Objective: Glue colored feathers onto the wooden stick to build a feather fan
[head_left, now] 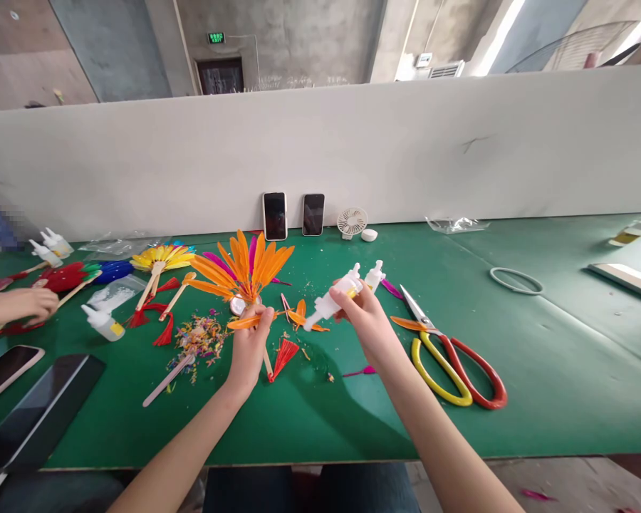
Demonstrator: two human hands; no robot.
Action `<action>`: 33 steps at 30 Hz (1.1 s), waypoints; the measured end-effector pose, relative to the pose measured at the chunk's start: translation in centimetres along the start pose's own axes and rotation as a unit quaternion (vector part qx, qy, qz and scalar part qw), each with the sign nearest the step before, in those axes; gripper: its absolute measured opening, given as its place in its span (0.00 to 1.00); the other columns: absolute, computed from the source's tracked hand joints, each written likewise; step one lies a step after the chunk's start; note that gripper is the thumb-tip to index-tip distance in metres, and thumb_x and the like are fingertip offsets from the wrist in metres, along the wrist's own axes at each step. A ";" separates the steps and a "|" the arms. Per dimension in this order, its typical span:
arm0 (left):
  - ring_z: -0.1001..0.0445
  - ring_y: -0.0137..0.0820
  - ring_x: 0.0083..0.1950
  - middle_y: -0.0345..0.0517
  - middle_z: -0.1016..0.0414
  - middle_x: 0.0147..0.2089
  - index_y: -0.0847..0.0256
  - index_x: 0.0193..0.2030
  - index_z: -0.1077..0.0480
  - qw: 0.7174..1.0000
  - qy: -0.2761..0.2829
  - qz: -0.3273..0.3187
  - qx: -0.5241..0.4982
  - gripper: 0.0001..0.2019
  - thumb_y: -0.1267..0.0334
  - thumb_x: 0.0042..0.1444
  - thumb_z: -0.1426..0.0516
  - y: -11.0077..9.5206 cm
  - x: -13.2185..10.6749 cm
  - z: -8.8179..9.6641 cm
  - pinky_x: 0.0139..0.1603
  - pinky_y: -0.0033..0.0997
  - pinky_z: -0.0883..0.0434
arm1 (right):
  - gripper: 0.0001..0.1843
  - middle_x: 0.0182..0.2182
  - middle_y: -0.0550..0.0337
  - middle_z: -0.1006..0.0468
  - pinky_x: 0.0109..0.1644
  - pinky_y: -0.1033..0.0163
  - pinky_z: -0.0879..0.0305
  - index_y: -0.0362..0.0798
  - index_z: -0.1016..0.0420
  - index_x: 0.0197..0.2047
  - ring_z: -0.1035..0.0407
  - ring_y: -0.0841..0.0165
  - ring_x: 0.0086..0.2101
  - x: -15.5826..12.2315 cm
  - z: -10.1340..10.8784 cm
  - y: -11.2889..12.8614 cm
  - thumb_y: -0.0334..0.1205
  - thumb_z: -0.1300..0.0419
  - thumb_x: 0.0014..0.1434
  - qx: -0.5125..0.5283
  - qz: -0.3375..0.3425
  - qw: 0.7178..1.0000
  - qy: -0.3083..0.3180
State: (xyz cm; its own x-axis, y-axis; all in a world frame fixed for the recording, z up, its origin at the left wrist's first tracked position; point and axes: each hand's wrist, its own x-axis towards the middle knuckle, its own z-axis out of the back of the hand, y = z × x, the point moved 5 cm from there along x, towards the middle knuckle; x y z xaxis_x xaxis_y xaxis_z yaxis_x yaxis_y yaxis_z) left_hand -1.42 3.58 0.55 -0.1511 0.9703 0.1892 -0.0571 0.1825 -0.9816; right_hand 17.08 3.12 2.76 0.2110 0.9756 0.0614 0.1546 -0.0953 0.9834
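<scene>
My left hand [251, 345] is closed around the stick of an orange feather fan [244, 263] with a few magenta feathers in it. A loose orange feather [246, 322] also sticks out sideways at these fingers. Below hangs or lies the fan's red tassel [285, 358]. My right hand [364, 313] grips a white glue bottle [327, 306], tilted with its nozzle down and to the left, apart from the fan. Behind that hand stands another glue bottle [374, 275]. Loose orange feathers [300, 313] lie between my hands.
Large scissors [449, 356] with yellow and red handles lie at right. Feather scraps [203, 336] are piled left of my hand. A yellow fan [160, 258] lies farther left, near another person's hand [35, 305]. Two phones [275, 216] and a small fan [352, 222] stand by the partition.
</scene>
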 end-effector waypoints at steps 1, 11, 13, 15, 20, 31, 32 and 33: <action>0.43 0.26 0.25 0.37 0.42 0.23 0.58 0.21 0.36 1.000 0.003 -0.002 0.005 0.21 0.41 0.44 0.43 -0.1 0.0 0.0 0.30 0.28 0.41 | 0.16 0.23 0.67 0.32 0.27 0.66 0.41 0.50 0.34 0.33 0.38 0.73 0.24 0.1 0.3 -0.1 0.50 0.38 0.45 -0.017 -0.003 1.000 -0.006; 0.42 0.26 0.25 0.37 0.41 0.23 0.58 0.21 0.37 0.999 0.030 -0.026 0.018 0.19 0.43 0.45 0.43 -0.4 0.0 -0.3 0.30 0.28 0.41 | 0.14 0.22 0.64 0.26 0.26 0.67 0.41 0.49 0.33 0.27 0.34 0.72 0.24 -0.4 -3.1 -1.0 0.50 0.38 0.44 -0.051 -0.095 0.978 0.178; 0.41 0.26 0.26 0.38 0.40 0.24 0.58 0.21 0.37 0.999 0.032 -0.026 0.024 0.19 0.44 0.46 0.43 -0.2 0.0 -0.3 0.31 0.28 0.40 | 0.14 0.22 0.63 0.25 0.25 0.67 0.41 0.48 0.33 0.27 0.33 0.72 0.24 -0.4 -3.6 -1.3 0.48 0.37 0.43 -0.036 -0.104 0.979 0.173; 0.40 0.27 0.28 0.39 0.39 0.25 0.59 0.21 0.36 0.999 0.035 -0.025 0.028 0.19 0.44 0.45 0.42 -0.1 0.0 -0.3 0.32 0.29 0.40 | 0.14 0.21 0.64 0.25 0.25 0.68 0.41 0.48 0.33 0.27 0.33 0.72 0.23 -0.5 -4.0 -1.6 0.47 0.36 0.41 -0.025 -0.116 0.976 0.181; 0.36 0.30 0.32 0.41 0.37 0.27 0.59 0.21 0.35 0.998 0.052 -0.019 0.026 0.19 0.44 0.45 0.42 0.0 -0.1 -0.5 0.35 0.29 0.38 | 0.11 0.16 0.67 0.28 0.26 0.68 0.39 0.48 0.34 0.23 0.34 0.74 0.20 -0.5 -4.2 -2.2 0.42 0.36 0.39 0.019 -0.110 0.982 0.149; 0.43 0.25 0.27 0.38 0.42 0.24 0.61 0.16 0.40 0.997 0.045 0.052 -0.042 0.22 0.45 0.44 0.41 0.6 -0.3 -0.7 0.29 0.28 0.43 | 0.10 0.16 0.70 0.30 0.28 0.68 0.40 0.49 0.37 0.20 0.35 0.75 0.21 -0.7 -4.1 -2.1 0.35 0.37 0.36 0.031 -0.057 0.987 0.147; 0.44 0.25 0.26 0.37 0.43 0.23 0.61 0.16 0.41 0.996 0.045 0.059 -0.053 0.22 0.47 0.44 0.40 0.6 -0.4 -0.7 0.29 0.28 0.44 | 0.10 0.16 0.70 0.29 0.29 0.68 0.40 0.48 0.36 0.21 0.35 0.74 0.21 -0.7 -4.0 -2.1 0.35 0.36 0.36 0.032 -0.061 0.987 0.145; 0.44 0.24 0.26 0.37 0.44 0.23 0.61 0.15 0.42 0.995 0.044 0.062 -0.065 0.21 0.49 0.44 0.39 0.6 -0.4 -0.7 0.29 0.27 0.44 | 0.11 0.17 0.69 0.28 0.29 0.68 0.39 0.48 0.35 0.22 0.34 0.74 0.22 -0.7 -3.9 -2.1 0.36 0.35 0.36 0.035 -0.064 0.987 0.142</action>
State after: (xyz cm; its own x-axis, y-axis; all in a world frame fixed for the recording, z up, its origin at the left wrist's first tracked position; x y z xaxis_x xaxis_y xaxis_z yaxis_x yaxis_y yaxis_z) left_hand -0.70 3.44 -0.12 -0.0615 0.9957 0.0690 0.0847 0.0741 -0.9936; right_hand 12.84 3.42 1.36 -0.0931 0.9956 -0.0075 0.2312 0.0290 0.9725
